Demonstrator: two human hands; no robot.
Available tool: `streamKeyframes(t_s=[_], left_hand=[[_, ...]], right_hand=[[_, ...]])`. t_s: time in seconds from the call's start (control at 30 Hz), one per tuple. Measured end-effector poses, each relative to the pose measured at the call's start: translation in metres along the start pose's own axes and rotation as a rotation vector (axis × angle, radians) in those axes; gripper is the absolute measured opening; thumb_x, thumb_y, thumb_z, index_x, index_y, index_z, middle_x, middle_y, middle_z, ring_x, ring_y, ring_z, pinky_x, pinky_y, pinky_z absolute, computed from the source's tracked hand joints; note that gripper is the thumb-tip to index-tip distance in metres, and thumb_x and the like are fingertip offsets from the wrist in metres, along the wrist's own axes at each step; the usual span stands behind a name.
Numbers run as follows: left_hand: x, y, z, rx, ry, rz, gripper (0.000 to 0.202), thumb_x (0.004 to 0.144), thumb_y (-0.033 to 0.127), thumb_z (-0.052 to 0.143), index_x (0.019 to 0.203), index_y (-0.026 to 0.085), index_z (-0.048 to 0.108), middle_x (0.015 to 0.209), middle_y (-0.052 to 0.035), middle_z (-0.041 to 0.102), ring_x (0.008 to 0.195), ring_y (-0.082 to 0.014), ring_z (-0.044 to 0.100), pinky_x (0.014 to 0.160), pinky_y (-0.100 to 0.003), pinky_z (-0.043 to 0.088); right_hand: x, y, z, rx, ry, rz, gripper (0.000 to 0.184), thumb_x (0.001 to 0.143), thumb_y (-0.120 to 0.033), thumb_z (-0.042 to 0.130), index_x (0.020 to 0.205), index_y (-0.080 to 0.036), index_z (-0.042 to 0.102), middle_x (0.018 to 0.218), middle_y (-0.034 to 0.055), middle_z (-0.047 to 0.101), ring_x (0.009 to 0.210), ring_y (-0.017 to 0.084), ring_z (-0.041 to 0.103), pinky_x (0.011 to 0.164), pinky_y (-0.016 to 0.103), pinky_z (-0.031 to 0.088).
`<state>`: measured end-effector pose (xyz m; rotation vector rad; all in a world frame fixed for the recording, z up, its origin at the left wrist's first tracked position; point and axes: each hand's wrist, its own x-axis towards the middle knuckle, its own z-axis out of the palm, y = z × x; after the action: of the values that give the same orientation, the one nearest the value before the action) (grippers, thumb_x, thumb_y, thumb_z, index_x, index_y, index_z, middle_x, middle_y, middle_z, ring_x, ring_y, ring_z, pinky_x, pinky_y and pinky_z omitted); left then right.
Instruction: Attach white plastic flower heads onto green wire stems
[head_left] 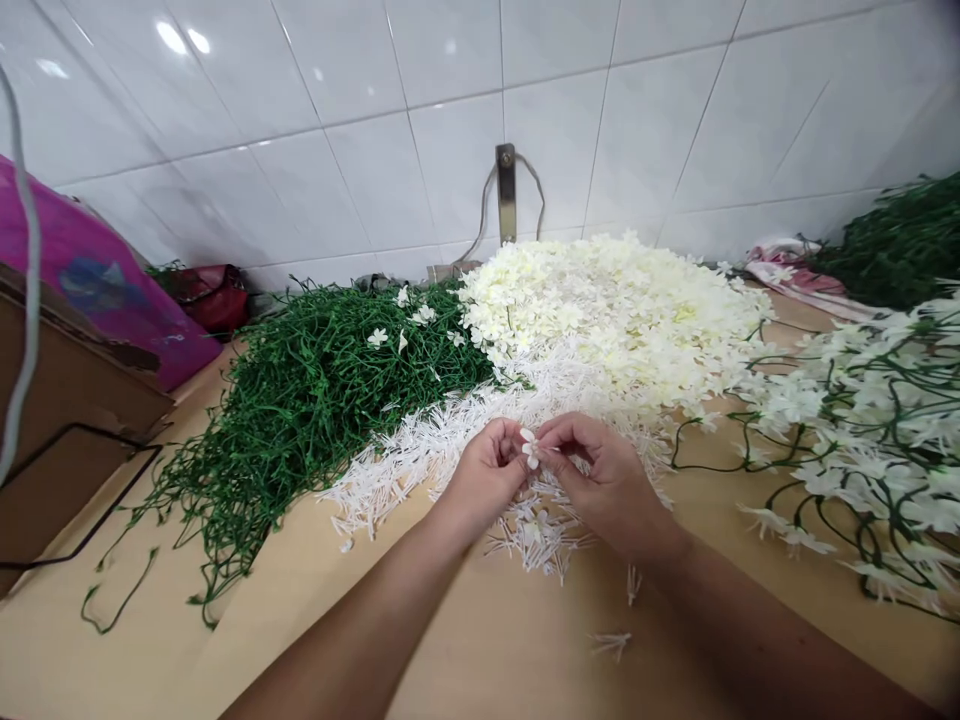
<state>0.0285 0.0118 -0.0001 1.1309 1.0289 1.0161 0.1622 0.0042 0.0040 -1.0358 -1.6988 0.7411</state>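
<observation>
Between my two hands is a small white artificial flower [530,450], its petals facing up. My left hand [491,462] pinches it from the left with thumb and forefinger. From the other side my right hand [596,470] closes thumb and fingers on the flower too; whether a thin piece is also in that pinch I cannot make out. Right below and behind the hands lies a heap of thin white stamens [420,445]. A big mound of cream-white flower heads [615,310] rises behind it. Green plastic stems [322,380] are piled to the left.
White flowers on green stems [862,420] spread along the right. A cardboard box [67,400] and a pink bag [112,270] stand at the left, with a grey cable [30,250] hanging before them. A tiled wall [450,130] with a metal bracket [506,195] closes the back.
</observation>
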Motion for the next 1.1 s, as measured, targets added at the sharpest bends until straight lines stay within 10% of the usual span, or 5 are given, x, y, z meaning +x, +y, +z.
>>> streamKeyframes(t_s=[0.2, 0.43, 0.7, 0.97, 1.1], left_hand=[[-0.001, 0.009, -0.013, 0.387, -0.040, 0.118, 0.012, 0.070, 0.026, 0.057, 0.072, 0.017, 0.050, 0.056, 0.0048, 0.043, 0.051, -0.0075, 0.038, 0.050, -0.020, 0.029], [0.027, 0.044, -0.045, 0.962, 0.217, 0.363, 0.011, 0.073, 0.021, 0.052, 0.078, 0.020, 0.062, 0.077, -0.0028, 0.057, 0.068, -0.0149, 0.050, 0.064, -0.027, 0.035], [0.076, 0.043, -0.029, 1.464, 0.132, 0.340, 0.020, 0.075, 0.019, 0.050, 0.086, 0.021, 0.067, 0.088, -0.0082, 0.056, 0.087, -0.0226, 0.051, 0.069, -0.030, 0.035], [0.079, 0.062, -0.045, 1.417, 0.214, 0.372, 0.018, 0.079, 0.022, 0.044, 0.075, 0.019, 0.061, 0.086, -0.0065, 0.058, 0.076, -0.0188, 0.051, 0.064, -0.028, 0.033], [0.071, 0.076, -0.052, 1.028, 0.387, 0.351, 0.009, 0.075, 0.023, 0.050, 0.070, 0.017, 0.055, 0.076, -0.0049, 0.055, 0.068, -0.0158, 0.048, 0.060, -0.026, 0.032]], right_hand=[[0.000, 0.005, 0.001, 0.027, -0.044, 0.013, 0.007, 0.076, -0.016, 0.049, 0.069, -0.018, 0.049, 0.067, 0.0004, 0.053, 0.062, 0.012, 0.050, 0.060, 0.026, 0.043], [0.002, 0.006, -0.001, 0.052, -0.003, 0.074, 0.004, 0.074, -0.019, 0.051, 0.072, -0.018, 0.048, 0.065, 0.0000, 0.050, 0.059, 0.012, 0.048, 0.056, 0.026, 0.042], [0.004, 0.009, -0.003, 0.107, 0.007, 0.171, 0.013, 0.071, -0.025, 0.052, 0.080, -0.016, 0.052, 0.071, 0.0037, 0.055, 0.064, 0.014, 0.053, 0.060, 0.029, 0.046], [0.003, 0.012, -0.002, 0.105, -0.042, 0.230, 0.015, 0.071, -0.025, 0.053, 0.081, -0.015, 0.057, 0.064, 0.0015, 0.056, 0.058, 0.013, 0.053, 0.056, 0.028, 0.046], [0.004, 0.008, -0.003, 0.160, -0.054, 0.254, 0.012, 0.069, -0.025, 0.055, 0.077, -0.016, 0.057, 0.055, -0.0019, 0.051, 0.051, 0.011, 0.048, 0.050, 0.025, 0.040]])
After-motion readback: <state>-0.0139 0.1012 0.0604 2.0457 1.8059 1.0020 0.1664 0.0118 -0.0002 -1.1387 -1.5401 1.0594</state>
